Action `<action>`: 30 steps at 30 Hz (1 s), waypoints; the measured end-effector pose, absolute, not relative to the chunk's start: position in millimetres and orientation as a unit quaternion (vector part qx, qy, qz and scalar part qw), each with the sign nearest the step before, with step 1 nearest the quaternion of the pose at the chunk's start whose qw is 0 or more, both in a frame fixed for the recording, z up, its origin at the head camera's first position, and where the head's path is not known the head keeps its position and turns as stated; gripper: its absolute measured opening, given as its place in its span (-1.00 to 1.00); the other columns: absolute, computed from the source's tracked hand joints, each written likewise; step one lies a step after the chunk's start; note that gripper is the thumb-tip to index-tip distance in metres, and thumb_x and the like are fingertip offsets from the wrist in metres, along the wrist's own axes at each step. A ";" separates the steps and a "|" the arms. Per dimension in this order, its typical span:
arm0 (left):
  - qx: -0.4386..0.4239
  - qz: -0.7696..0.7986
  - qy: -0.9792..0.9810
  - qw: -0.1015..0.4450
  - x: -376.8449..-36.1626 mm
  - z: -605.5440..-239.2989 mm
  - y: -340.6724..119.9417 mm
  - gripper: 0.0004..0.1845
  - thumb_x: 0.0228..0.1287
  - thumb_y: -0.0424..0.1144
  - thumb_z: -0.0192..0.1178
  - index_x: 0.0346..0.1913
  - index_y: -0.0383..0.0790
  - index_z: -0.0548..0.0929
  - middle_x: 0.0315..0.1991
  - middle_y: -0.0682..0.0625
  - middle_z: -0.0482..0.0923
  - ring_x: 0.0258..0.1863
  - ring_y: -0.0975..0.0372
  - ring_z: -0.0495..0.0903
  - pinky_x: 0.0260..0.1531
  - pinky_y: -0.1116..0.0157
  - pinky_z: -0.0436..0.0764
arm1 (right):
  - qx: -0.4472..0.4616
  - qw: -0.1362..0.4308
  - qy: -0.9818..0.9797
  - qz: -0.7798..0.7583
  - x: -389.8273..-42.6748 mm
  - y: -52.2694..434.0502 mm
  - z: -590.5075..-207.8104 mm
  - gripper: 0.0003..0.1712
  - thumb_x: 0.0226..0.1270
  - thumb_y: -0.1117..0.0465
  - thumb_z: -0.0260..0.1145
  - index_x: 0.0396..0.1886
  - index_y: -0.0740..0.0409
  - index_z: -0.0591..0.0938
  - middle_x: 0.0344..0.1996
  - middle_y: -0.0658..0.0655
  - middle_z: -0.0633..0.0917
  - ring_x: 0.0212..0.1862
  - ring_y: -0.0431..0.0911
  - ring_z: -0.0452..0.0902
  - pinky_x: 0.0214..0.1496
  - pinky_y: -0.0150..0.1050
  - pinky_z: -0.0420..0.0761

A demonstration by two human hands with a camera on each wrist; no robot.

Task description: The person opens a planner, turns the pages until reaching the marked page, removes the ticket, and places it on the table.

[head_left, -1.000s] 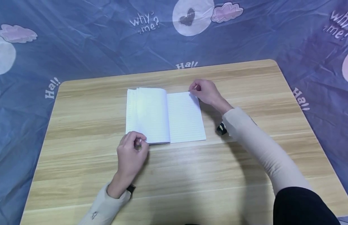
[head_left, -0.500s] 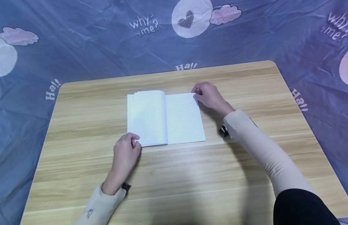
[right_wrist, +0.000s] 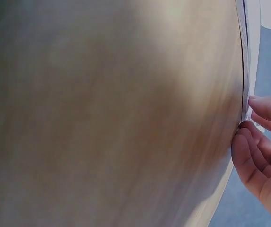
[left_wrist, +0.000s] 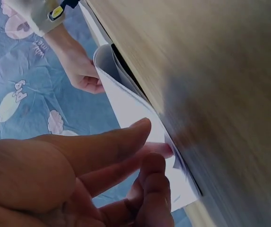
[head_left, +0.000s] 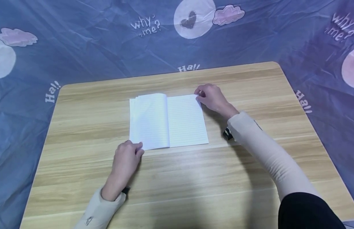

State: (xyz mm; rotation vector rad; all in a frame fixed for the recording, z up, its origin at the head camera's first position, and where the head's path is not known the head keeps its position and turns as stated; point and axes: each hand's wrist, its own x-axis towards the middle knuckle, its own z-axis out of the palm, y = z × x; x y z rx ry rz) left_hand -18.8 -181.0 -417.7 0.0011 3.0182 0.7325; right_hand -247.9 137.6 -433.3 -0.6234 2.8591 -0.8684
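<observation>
Notebook [head_left: 169,121]: open flat near the middle of the desk [head_left: 194,178], lined pages up, left pages slightly lifted.
Left hand [head_left: 126,159]: at the near left corner, fingers curled, grip pinching the corner of the left pages (seen closely from the left wrist).
Right hand [head_left: 210,96]: at the far right corner, grip pinching the edge of the right page.
Step in hand: probably leafing through pages, both corners held.
Next move: likely needs only one sheet separated and lifted gently.
Around: blue printed cloth [head_left: 79,41] under the desk.

Small black object [head_left: 227,133] half hidden behind right sleeve, right-wrist worktop [right_wrist: 107,113] blurred, notebook's [head_left: 168,121] print illegible
</observation>
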 end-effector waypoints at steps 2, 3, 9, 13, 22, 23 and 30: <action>0.000 0.230 0.973 0.023 -17.8 -417.2 -181.6 -0.79 0.15 -0.39 0.44 -0.13 -0.31 0.80 -0.51 -0.08 0.51 -0.47 0.01 0.44 -0.36 0.05 0.46 | -0.215 0.031 0.936 -0.278 -247.8 137.2 -433.0 -0.84 0.32 0.29 0.37 -0.13 0.15 0.72 -0.30 0.13 0.67 -0.23 0.00 0.54 -0.09 -0.09 0.51; 0.001 0.228 0.973 0.023 -17.3 -417.0 -182.1 -0.79 0.16 -0.38 0.44 -0.12 -0.30 0.80 -0.52 -0.07 0.49 -0.47 0.02 0.43 -0.36 0.05 0.45 | -0.220 0.026 0.936 -0.274 -247.6 137.2 -432.8 -0.85 0.31 0.29 0.37 -0.13 0.16 0.72 -0.29 0.14 0.67 -0.23 0.00 0.55 -0.08 -0.08 0.52; 0.013 0.226 0.974 0.021 -16.0 -417.0 -183.6 -0.71 0.15 -0.38 0.44 -0.03 -0.34 0.76 -0.45 -0.13 0.54 -0.45 0.01 0.42 -0.34 0.05 0.44 | -0.232 0.015 0.942 -0.240 -246.9 136.6 -432.5 -0.78 0.30 0.26 0.40 -0.06 0.15 0.71 -0.23 0.15 0.66 -0.19 0.02 0.57 -0.04 -0.04 0.54; 0.016 0.225 0.974 0.023 -16.2 -417.1 -183.0 -0.68 0.14 -0.36 0.46 -0.03 -0.36 0.75 -0.40 -0.19 0.58 -0.44 0.01 0.45 -0.33 0.06 0.46 | -0.238 0.016 0.946 -0.220 -246.7 137.3 -433.1 -0.71 0.33 0.23 0.38 0.03 0.16 0.73 -0.24 0.16 0.67 -0.21 0.01 0.58 -0.07 -0.03 0.55; 0.013 0.216 0.975 0.041 -18.1 -416.7 -181.9 -0.69 0.18 -0.31 0.45 -0.02 -0.37 0.74 -0.34 -0.22 0.62 -0.43 0.03 0.46 -0.32 0.08 0.45 | -0.267 -0.029 0.943 -0.194 -245.0 137.5 -434.5 -0.79 0.29 0.23 0.40 -0.10 0.13 0.76 -0.31 0.12 0.63 -0.36 -0.02 0.52 -0.25 -0.05 0.54; 0.014 0.216 0.975 0.041 -18.3 -416.7 -182.1 -0.69 0.19 -0.31 0.45 -0.02 -0.37 0.74 -0.34 -0.22 0.62 -0.43 0.03 0.46 -0.32 0.08 0.45 | -0.266 -0.032 0.943 -0.196 -244.9 137.1 -434.3 -0.80 0.29 0.24 0.40 -0.11 0.13 0.76 -0.32 0.11 0.62 -0.36 -0.02 0.52 -0.26 -0.05 0.54; 0.014 0.224 0.974 0.038 -18.0 -417.4 -183.8 -0.69 0.19 -0.32 0.44 -0.02 -0.36 0.75 -0.35 -0.21 0.62 -0.43 0.03 0.45 -0.32 0.08 0.45 | -0.238 0.000 0.927 -0.291 -245.7 135.0 -428.7 -0.95 0.30 0.32 0.35 -0.26 0.17 0.70 -0.34 0.09 0.64 -0.29 -0.04 0.54 -0.15 -0.15 0.55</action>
